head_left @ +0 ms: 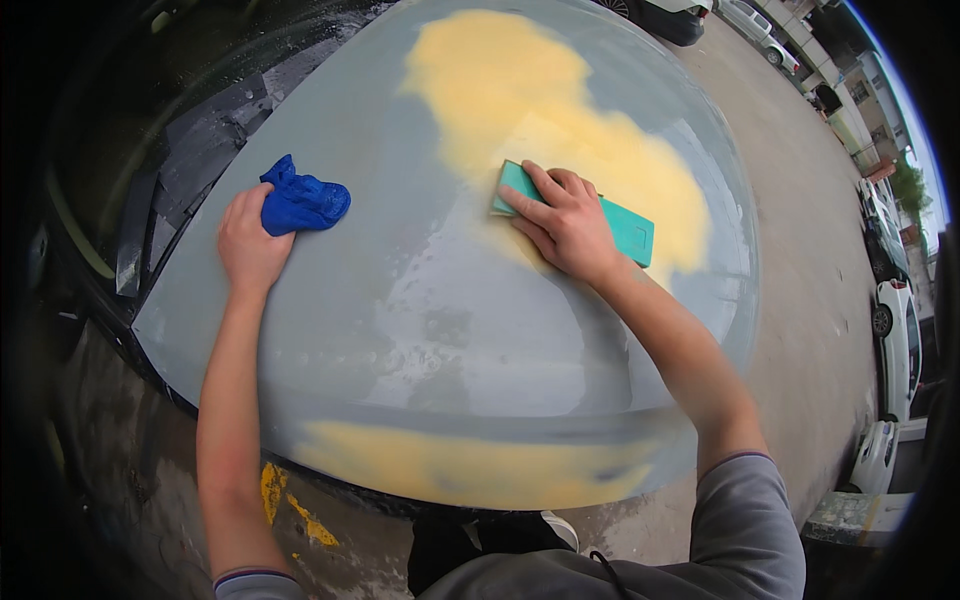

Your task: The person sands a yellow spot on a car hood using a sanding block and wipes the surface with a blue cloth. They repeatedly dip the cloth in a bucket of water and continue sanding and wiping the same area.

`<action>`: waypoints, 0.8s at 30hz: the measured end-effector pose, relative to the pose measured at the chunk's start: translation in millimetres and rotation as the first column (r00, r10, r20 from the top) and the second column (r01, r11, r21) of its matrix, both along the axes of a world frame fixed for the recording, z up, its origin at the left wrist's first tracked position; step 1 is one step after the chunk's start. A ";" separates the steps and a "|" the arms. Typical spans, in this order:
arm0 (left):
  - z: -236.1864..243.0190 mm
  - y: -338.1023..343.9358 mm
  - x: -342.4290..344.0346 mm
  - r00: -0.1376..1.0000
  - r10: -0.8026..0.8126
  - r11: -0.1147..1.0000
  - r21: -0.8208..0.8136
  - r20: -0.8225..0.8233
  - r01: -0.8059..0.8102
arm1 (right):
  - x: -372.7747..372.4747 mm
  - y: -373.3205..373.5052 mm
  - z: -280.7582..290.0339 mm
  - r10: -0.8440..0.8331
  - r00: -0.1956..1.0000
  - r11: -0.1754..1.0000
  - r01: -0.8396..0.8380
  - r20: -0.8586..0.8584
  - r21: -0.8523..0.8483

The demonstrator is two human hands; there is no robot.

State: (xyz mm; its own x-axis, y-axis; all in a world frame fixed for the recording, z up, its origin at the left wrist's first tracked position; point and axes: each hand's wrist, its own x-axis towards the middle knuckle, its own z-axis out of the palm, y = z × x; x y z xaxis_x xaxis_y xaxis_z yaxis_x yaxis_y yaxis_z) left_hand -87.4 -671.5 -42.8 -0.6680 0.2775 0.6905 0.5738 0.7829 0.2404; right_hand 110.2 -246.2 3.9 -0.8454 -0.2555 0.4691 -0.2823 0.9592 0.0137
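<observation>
A grey car hood (350, 290) spreads out in front of me, with a large yellow filler patch (500, 60) at its far right and a yellow strip (430, 465) along its near edge. My right hand (570, 225) is closed over a green sanding block (628, 232), whose face lies against the hood at the yellow patch's near side. On the hood's left part, my left hand (255, 240) grips a bunched blue cloth (305, 200). Wet-looking, shiny streaks show on the grey surface between my hands. The sanding block's underside is hidden.
Dark sheets (215, 130) lie along the hood's left side by the windshield. Concrete ground (800, 250) runs to the right, where several parked cars (895, 345) stand. A dark car bumper (672, 22) is near the hood's far end. Yellow marks (310, 520) show on the ground below.
</observation>
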 end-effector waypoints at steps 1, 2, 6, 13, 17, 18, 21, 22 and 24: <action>-3.3 13.6 1.5 1.000 -0.019 1.000 0.016 0.002 0.019 | -24.8 3.4 6.2 -0.044 0.999 0.999 0.045 0.025 -0.019; -4.5 22.5 0.9 1.000 -0.027 0.999 0.033 0.000 0.027 | -21.9 8.9 5.6 -0.029 1.000 0.999 0.029 0.013 -0.029; -5.4 -14.8 6.8 0.999 0.032 0.999 -0.002 0.010 -0.032 | 54.6 -15.8 -13.7 0.081 0.996 0.992 -0.078 0.033 -0.103; -0.9 10.1 3.5 1.000 0.021 1.000 0.011 -0.002 -0.021 | -10.1 -10.3 4.1 0.006 0.999 0.999 -0.004 0.053 -0.052; -4.2 -12.1 5.7 0.999 0.049 0.999 -0.021 0.006 -0.049 | 45.2 -19.4 -5.9 0.061 0.994 0.990 -0.049 0.088 -0.132; -5.1 -17.0 5.3 0.998 0.062 0.998 -0.024 0.014 -0.062 | 78.9 -17.6 -9.5 0.072 0.994 0.990 -0.061 0.086 -0.124; 4.4 -10.5 4.0 0.995 0.103 0.994 -0.041 -0.006 -0.103 | 90.7 -15.5 -2.3 0.064 0.994 0.995 -0.057 0.085 -0.077; 4.6 -5.1 2.3 0.996 0.088 0.996 -0.028 -0.009 -0.088 | 68.5 -16.9 3.7 0.060 0.996 0.997 -0.055 0.067 -0.062; -2.0 21.6 3.3 0.999 0.048 0.999 0.016 -0.006 -0.048 | 14.5 0.7 3.9 0.010 1.000 1.000 -0.010 0.024 -0.026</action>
State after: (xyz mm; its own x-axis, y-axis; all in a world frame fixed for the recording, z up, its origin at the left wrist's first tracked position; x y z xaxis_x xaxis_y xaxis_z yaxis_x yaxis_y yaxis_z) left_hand -84.1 -649.9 -44.8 -0.6756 0.2339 0.6991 0.5372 0.8056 0.2496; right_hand 124.7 -245.5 7.8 -0.8542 -0.2518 0.4549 -0.2917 0.9563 -0.0185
